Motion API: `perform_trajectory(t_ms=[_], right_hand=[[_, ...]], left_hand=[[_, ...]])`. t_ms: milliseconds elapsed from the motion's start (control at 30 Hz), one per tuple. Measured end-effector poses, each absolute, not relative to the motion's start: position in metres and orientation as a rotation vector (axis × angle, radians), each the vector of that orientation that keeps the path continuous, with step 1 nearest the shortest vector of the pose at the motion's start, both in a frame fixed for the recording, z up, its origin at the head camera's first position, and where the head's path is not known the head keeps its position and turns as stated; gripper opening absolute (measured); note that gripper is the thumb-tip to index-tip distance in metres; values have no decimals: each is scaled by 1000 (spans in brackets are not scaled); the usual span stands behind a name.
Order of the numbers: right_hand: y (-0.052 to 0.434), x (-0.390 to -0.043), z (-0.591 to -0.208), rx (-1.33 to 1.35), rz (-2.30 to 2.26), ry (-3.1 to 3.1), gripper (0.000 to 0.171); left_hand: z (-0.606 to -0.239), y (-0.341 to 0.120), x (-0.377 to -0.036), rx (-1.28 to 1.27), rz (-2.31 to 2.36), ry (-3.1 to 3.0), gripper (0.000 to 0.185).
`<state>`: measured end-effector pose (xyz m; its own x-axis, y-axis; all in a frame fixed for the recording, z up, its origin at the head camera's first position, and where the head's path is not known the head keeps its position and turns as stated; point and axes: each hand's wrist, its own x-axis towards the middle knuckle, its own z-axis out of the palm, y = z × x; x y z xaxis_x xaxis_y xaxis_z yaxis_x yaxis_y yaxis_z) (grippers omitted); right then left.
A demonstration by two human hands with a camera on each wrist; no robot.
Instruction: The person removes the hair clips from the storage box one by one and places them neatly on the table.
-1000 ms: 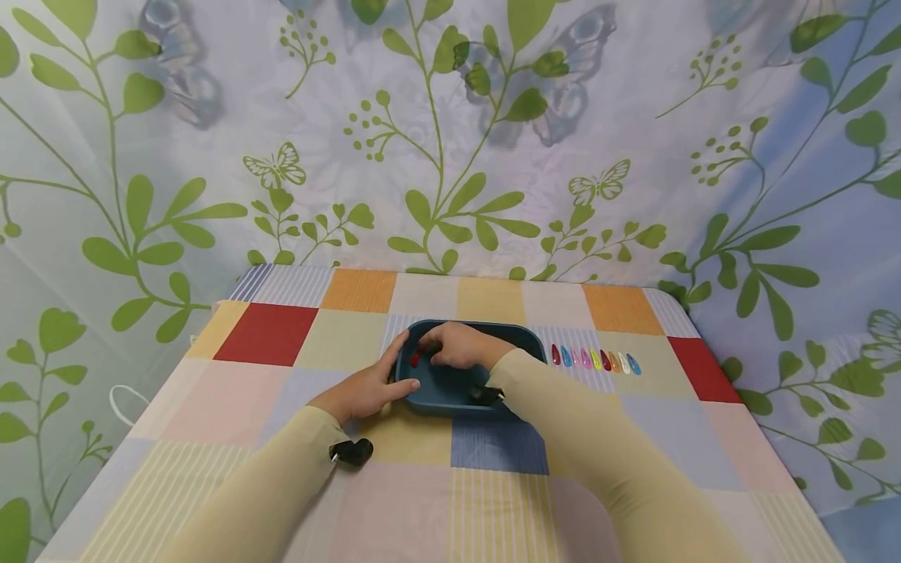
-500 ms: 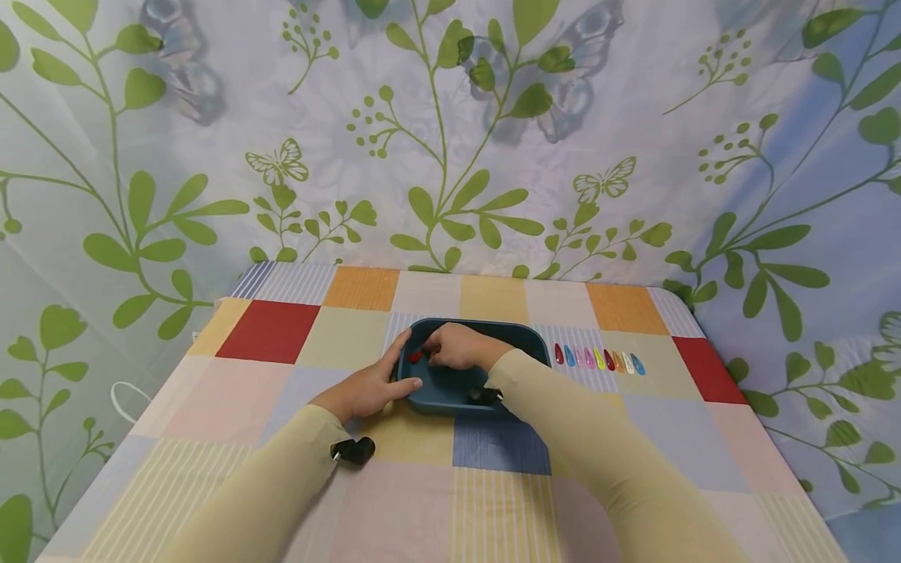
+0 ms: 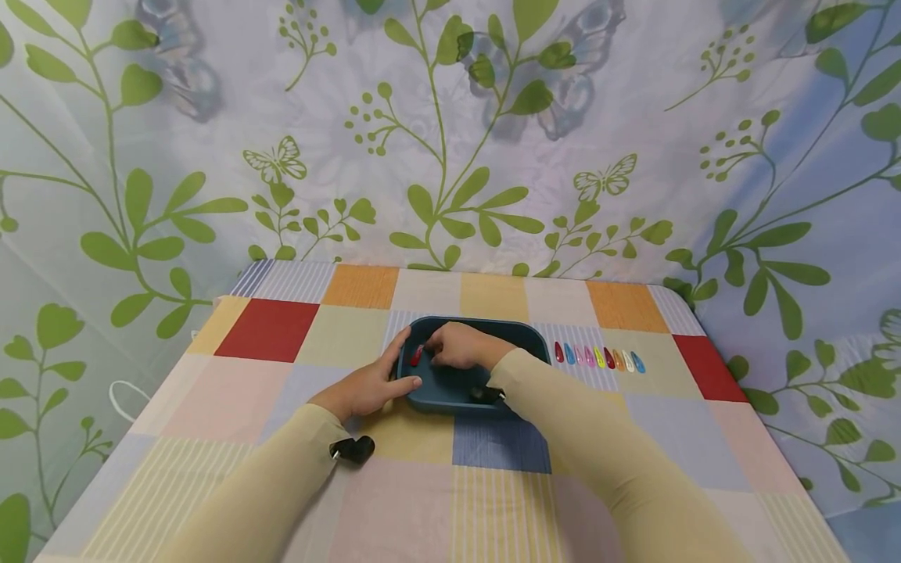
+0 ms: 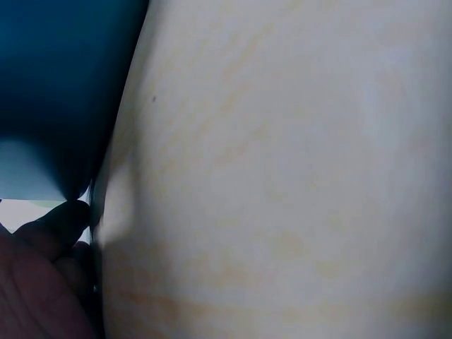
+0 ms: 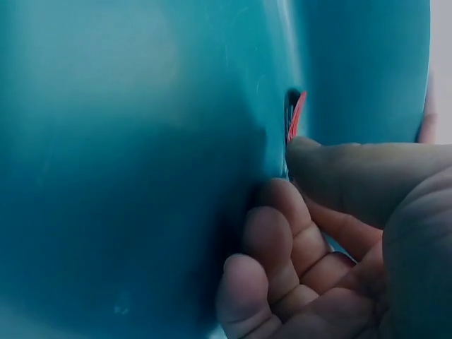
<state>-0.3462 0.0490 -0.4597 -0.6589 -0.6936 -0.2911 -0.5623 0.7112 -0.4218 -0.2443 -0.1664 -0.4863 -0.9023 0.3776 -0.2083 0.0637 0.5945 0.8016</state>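
Note:
A dark blue tray (image 3: pixel 521 335) sits mid-table on the checked cloth. My left hand (image 3: pixel 394 367) grips the tray's left rim, thumb over the near edge and fingers along its side. My right hand (image 3: pixel 432 352) reaches inside the tray and pinches a small red hair clip (image 3: pixel 417 356) by the left wall. In the right wrist view the red clip (image 5: pixel 296 116) sticks up just above my thumb (image 5: pixel 353 169), against the tray's teal wall (image 5: pixel 141 141), and the other fingers are curled. The left wrist view shows only the tray's dark side (image 4: pixel 63 85), pale cloth and blurred fingers (image 4: pixel 35 282).
A row of several coloured hair clips (image 3: pixel 597 358) lies on the cloth just right of the tray. The table's far edge meets a leaf-patterned curtain (image 3: pixel 450 156). A white cord loop (image 3: pixel 123 399) hangs off the left edge.
Both hands stay almost where they were. The red clip in my right fingers has tipped slightly more upright.

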Motion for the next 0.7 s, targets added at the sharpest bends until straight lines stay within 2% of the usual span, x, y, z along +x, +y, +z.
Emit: perform_trajectory(t_ms=[367,600,700], right_hand=[[41,-346,-463,-1023,-452,2445,38],[34,-346,-463,-1073,-434,2450,20],[34,-346,-463,-1098,-407,2454,17]], left_hand=[[-486,-166,-244,368,1219,2466,92],[-486,-167,-245,381,1215,2471,93],[-487,-167,-245,382,1215,2467,93]])
